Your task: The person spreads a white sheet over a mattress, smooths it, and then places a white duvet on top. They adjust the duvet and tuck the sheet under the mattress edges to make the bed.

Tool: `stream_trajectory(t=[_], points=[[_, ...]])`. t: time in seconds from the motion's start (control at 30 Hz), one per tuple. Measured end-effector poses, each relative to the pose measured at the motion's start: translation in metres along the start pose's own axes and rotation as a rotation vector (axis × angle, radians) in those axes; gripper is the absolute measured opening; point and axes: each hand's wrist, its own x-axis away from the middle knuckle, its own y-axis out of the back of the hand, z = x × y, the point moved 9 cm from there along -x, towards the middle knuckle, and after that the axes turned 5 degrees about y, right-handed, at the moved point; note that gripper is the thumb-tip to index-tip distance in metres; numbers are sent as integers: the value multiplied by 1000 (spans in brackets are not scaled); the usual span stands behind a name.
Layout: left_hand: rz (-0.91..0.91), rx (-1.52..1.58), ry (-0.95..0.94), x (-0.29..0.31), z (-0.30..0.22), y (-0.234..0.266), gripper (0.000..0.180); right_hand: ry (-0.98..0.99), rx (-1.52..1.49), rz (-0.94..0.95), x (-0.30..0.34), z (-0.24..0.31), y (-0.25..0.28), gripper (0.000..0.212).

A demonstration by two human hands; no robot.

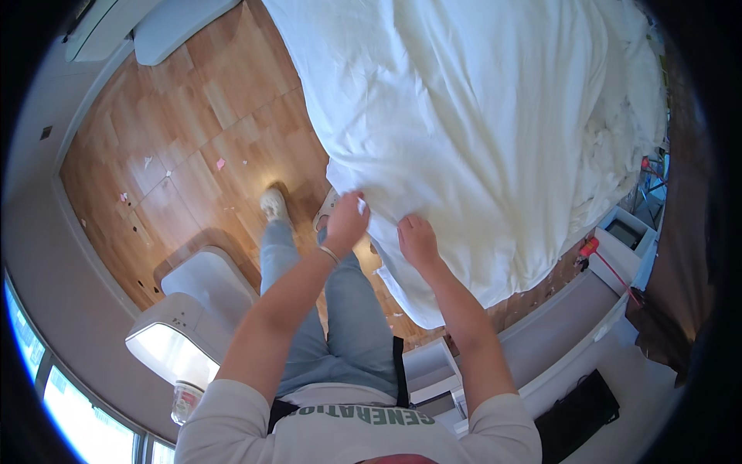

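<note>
A large white sheet (464, 139) spreads in loose folds over what looks like a bed ahead and to the right. My left hand (349, 220) is closed on the sheet's near left edge, and a bit of white cloth pokes out by its fingers. To its right, my right hand (420, 240) has its fingers curled round the cloth close to the edge. Between the two hands the edge runs slack, and the lower corner of the sheet hangs toward the floor. What lies under the sheet is hidden.
Small scraps dot the wooden floor (193, 147) to the left. A white rounded seat (209, 278) stands near my left leg, beside a white unit with a jar (185, 402). Behind my right arm are an open drawer (429, 363), a black bag (578, 417) and a red-headed stick (590, 247).
</note>
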Motion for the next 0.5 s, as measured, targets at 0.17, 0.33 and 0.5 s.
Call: stream_trajectory(t=[0.17, 0.33, 0.5], points=[[239, -139, -130, 70, -23, -65, 37, 7, -88, -54, 33, -7, 13, 23], [235, -270, -311, 92, -28, -102, 23, -8, -30, -83, 99, 2, 4, 36], [170, -403, -416, 81, -28, -108, 10, -57, 168, 80, 136, -23, -53, 23]])
